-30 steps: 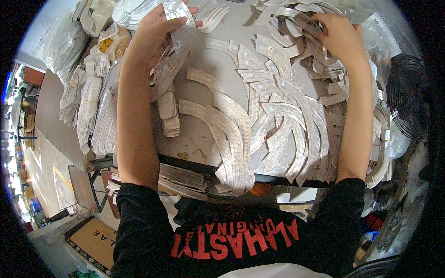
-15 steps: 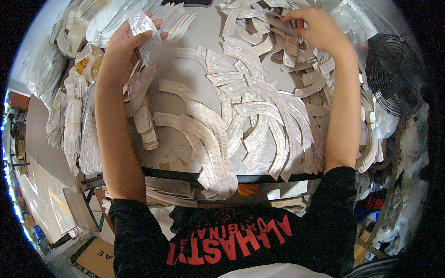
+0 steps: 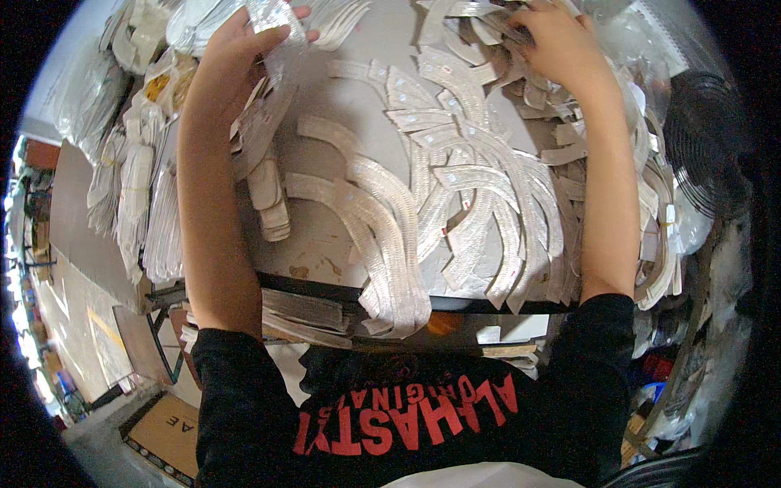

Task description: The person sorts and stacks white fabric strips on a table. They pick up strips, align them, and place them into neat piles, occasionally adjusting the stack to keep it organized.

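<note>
My left hand (image 3: 229,63), at the upper left, is closed on a pale, shiny curved fabric strip (image 3: 284,58), with the thumb lying across it. The strip hangs down past the palm. At the upper right, my right hand (image 3: 561,42) reaches into a heap of similar strips (image 3: 486,34). Its fingers are bent inward among them, and what they grip is hidden. Between my arms, many loose curved fabric strips (image 3: 480,195) overlap on the grey table (image 3: 313,256), several with small labels. One bunch (image 3: 390,236) droops over the near edge.
Beside my left forearm lies a small stack of strips (image 3: 268,199). Tied bundles (image 3: 134,183) and plastic bags (image 3: 89,98) crowd the left side. A black round fan grille (image 3: 706,142) stands at the right. A cardboard box (image 3: 163,431) sits below at left.
The view has shifted, so the table and strips appear slightly lower right to higher up. My right hand's fingers have curled inward at the heap. The left hand still holds its strip.
</note>
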Action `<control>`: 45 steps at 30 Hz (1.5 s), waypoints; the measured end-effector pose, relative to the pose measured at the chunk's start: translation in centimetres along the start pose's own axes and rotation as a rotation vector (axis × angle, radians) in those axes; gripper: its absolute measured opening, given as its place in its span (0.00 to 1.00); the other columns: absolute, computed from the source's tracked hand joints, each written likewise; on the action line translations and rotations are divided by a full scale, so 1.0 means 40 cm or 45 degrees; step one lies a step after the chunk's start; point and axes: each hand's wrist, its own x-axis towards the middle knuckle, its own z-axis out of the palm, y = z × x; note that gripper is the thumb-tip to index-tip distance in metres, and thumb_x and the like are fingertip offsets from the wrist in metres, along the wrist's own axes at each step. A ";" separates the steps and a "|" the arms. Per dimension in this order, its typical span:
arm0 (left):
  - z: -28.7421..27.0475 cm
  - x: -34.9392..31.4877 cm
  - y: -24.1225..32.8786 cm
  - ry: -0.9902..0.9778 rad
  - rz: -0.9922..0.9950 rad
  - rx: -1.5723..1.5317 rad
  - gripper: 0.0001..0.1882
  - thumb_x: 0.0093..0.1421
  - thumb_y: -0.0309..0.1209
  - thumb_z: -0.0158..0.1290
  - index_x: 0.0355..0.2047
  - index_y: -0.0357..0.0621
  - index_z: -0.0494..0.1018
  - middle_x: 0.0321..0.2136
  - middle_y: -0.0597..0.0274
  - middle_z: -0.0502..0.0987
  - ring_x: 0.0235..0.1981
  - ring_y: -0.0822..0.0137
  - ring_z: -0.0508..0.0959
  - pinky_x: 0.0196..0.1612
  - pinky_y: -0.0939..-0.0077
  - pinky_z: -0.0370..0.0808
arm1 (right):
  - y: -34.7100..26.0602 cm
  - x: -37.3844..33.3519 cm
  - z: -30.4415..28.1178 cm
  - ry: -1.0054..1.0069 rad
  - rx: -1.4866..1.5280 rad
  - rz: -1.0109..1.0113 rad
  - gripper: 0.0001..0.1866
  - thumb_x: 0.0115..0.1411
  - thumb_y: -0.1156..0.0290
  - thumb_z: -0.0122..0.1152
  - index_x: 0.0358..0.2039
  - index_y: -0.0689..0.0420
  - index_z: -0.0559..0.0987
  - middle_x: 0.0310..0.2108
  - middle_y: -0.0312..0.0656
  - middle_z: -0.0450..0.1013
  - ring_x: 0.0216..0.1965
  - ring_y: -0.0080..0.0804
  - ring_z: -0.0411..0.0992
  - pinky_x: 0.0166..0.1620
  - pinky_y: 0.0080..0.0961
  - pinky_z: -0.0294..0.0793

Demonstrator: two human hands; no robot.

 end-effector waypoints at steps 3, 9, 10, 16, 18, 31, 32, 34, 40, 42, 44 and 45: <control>0.049 -0.001 0.022 -0.046 0.013 -0.030 0.19 0.65 0.21 0.57 0.56 0.29 0.75 0.42 0.53 0.85 0.40 0.64 0.86 0.45 0.73 0.82 | 0.005 0.007 0.007 -0.050 0.031 0.018 0.13 0.60 0.63 0.65 0.42 0.53 0.89 0.46 0.51 0.82 0.53 0.52 0.79 0.59 0.55 0.73; 0.055 -0.006 0.031 0.002 0.006 -0.111 0.21 0.65 0.21 0.58 0.58 0.29 0.74 0.45 0.53 0.84 0.43 0.64 0.85 0.48 0.72 0.82 | 0.092 0.050 0.013 -0.160 0.256 0.012 0.14 0.57 0.66 0.69 0.44 0.50 0.87 0.42 0.48 0.83 0.46 0.51 0.80 0.50 0.49 0.78; 0.055 -0.011 0.031 -0.001 0.000 -0.125 0.21 0.65 0.21 0.58 0.58 0.28 0.74 0.46 0.53 0.84 0.44 0.64 0.85 0.49 0.72 0.81 | 0.098 0.050 0.013 -0.114 0.155 -0.021 0.14 0.59 0.66 0.68 0.46 0.46 0.88 0.40 0.45 0.84 0.42 0.47 0.81 0.49 0.47 0.77; 0.031 0.009 -0.002 -0.031 0.055 -0.141 0.22 0.65 0.23 0.59 0.59 0.29 0.74 0.47 0.54 0.83 0.46 0.65 0.84 0.52 0.72 0.80 | 0.055 0.030 0.049 -0.174 -0.198 0.053 0.13 0.64 0.59 0.68 0.48 0.42 0.89 0.42 0.37 0.85 0.49 0.42 0.81 0.55 0.57 0.72; 0.020 -0.001 0.001 -0.008 0.055 -0.083 0.22 0.65 0.23 0.59 0.59 0.30 0.74 0.48 0.54 0.83 0.46 0.65 0.84 0.52 0.72 0.80 | 0.055 0.036 0.072 -0.138 -0.201 0.022 0.13 0.64 0.58 0.69 0.48 0.43 0.89 0.43 0.36 0.85 0.53 0.42 0.80 0.57 0.59 0.70; 0.029 0.005 0.009 -0.061 0.085 -0.047 0.21 0.64 0.27 0.62 0.56 0.32 0.77 0.42 0.60 0.83 0.39 0.71 0.82 0.43 0.78 0.78 | 0.103 0.035 0.065 -0.114 -0.095 -0.105 0.12 0.63 0.61 0.69 0.46 0.48 0.88 0.39 0.40 0.84 0.46 0.44 0.80 0.53 0.54 0.72; 0.029 0.005 0.009 -0.057 0.080 -0.039 0.21 0.64 0.27 0.62 0.56 0.32 0.77 0.42 0.60 0.83 0.39 0.71 0.82 0.43 0.78 0.77 | 0.108 0.035 0.057 -0.067 -0.072 -0.167 0.13 0.63 0.61 0.69 0.46 0.48 0.88 0.38 0.42 0.84 0.44 0.45 0.80 0.51 0.51 0.74; 0.031 0.006 0.008 -0.052 0.069 -0.024 0.22 0.64 0.29 0.62 0.56 0.32 0.77 0.42 0.60 0.83 0.40 0.70 0.82 0.43 0.77 0.77 | 0.117 0.035 0.029 -0.084 0.061 -0.055 0.13 0.64 0.62 0.69 0.47 0.49 0.88 0.34 0.43 0.82 0.38 0.41 0.80 0.44 0.41 0.75; 0.013 -0.004 -0.002 -0.045 0.076 -0.044 0.22 0.63 0.28 0.61 0.57 0.31 0.77 0.42 0.59 0.83 0.41 0.69 0.81 0.46 0.74 0.77 | 0.138 0.018 -0.131 0.062 0.140 0.076 0.16 0.69 0.62 0.68 0.54 0.53 0.85 0.31 0.40 0.78 0.34 0.25 0.75 0.39 0.25 0.74; 0.018 0.001 0.000 -0.035 0.093 0.029 0.23 0.63 0.28 0.60 0.57 0.31 0.77 0.44 0.57 0.83 0.44 0.67 0.81 0.49 0.73 0.76 | 0.206 0.005 -0.157 0.245 0.170 0.003 0.17 0.71 0.61 0.66 0.56 0.52 0.85 0.37 0.40 0.80 0.38 0.23 0.76 0.44 0.24 0.75; 0.025 0.010 -0.001 -0.031 0.129 0.048 0.23 0.63 0.27 0.59 0.58 0.31 0.77 0.46 0.56 0.84 0.46 0.65 0.81 0.53 0.71 0.76 | 0.256 -0.007 -0.178 0.438 0.270 -0.027 0.19 0.73 0.59 0.63 0.59 0.52 0.84 0.43 0.40 0.81 0.44 0.25 0.77 0.51 0.24 0.74; 0.028 0.012 -0.005 -0.029 0.156 0.029 0.23 0.63 0.27 0.59 0.58 0.30 0.77 0.47 0.55 0.84 0.48 0.64 0.81 0.54 0.70 0.76 | 0.273 -0.013 -0.186 0.507 0.318 -0.012 0.20 0.74 0.57 0.62 0.59 0.53 0.83 0.47 0.40 0.82 0.47 0.26 0.77 0.55 0.25 0.74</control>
